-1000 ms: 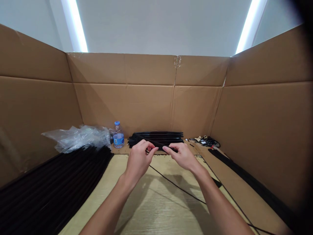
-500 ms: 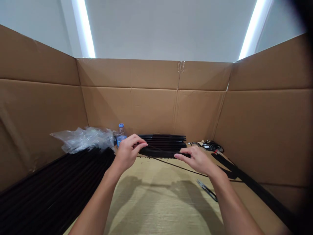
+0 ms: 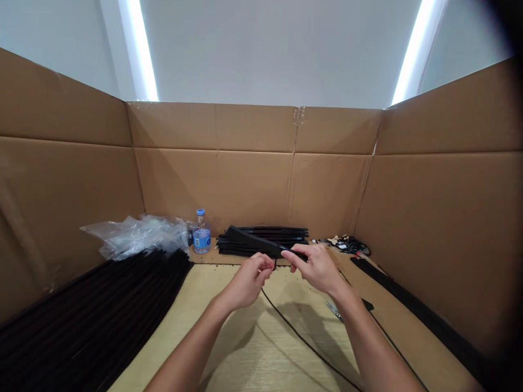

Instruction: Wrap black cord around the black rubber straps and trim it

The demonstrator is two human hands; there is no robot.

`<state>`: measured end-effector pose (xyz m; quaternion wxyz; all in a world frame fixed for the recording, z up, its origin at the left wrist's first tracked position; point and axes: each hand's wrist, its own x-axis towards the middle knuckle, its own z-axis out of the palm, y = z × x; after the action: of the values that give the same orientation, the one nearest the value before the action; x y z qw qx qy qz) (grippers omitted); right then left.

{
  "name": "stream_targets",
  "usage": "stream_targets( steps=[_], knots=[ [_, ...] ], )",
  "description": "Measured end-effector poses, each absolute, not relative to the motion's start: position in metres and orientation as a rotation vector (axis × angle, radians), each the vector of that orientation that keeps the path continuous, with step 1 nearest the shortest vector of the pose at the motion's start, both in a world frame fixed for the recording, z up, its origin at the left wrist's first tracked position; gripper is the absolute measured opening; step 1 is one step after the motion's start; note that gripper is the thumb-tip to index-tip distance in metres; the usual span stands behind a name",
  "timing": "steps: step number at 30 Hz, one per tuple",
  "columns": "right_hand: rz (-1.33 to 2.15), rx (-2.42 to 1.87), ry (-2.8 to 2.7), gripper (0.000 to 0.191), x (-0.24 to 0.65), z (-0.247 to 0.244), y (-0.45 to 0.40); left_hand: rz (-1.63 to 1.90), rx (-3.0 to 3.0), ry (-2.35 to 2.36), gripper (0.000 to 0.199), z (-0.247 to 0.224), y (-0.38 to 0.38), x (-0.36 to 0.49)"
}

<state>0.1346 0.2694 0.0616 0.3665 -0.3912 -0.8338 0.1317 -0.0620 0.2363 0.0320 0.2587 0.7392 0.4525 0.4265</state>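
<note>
Pinched between the thumb and fingers of our right hand [image 3: 316, 268], a flat black strip [image 3: 255, 242] is clamped near 1 end, while its other end reaches back over a low bundle of black strips [image 3: 263, 246]. Our left hand [image 3: 247, 282] is curled shut at a thin black cable [image 3: 304, 335], though we cannot tell exactly how the cable sits inside those fingers. Both hands work close together, to the right of the water bottle [image 3: 201, 233] and nearer us.

The bundle lies just right of that bottle, and a crumpled plastic sheet [image 3: 139, 235] sits just left of it. A large stack of black rods [image 3: 93, 305] lies left of the bottle and nearer us, while a small tangle of cables [image 3: 351, 246] rests well to its right, by the cardboard wall [image 3: 441, 234]. Small snips [image 3: 333, 309] lie right of the bottle, partly hidden behind our right hand.

We judge the loose cable the main risk: its long slack run could catch on the snips and tug free of our fingers. (A narrow pinch like ours could also let the strip slip and drop onto the bundle.)
</note>
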Motion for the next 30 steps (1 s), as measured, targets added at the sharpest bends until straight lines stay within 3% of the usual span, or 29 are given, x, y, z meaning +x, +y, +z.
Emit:
stream_targets(
  steps=[5,13,25,30],
  knots=[
    [0.370,-0.977,-2.159,0.056,0.132,0.058,0.271,1.241,1.541,0.886,0.033,0.030,0.233,-0.049],
    [0.420,-0.953,-2.111,0.056,0.128,0.055,0.273,1.533,1.231,0.880,0.036,0.024,0.242,-0.039],
    [0.249,-1.072,-2.037,0.058,0.120,0.050,0.274,1.680,2.014,1.366,0.019,0.024,0.239,-0.042],
    [0.027,-1.247,-2.103,0.055,0.119,0.040,0.276,1.334,2.573,1.570,0.024,0.023,0.235,-0.045]
  ],
)
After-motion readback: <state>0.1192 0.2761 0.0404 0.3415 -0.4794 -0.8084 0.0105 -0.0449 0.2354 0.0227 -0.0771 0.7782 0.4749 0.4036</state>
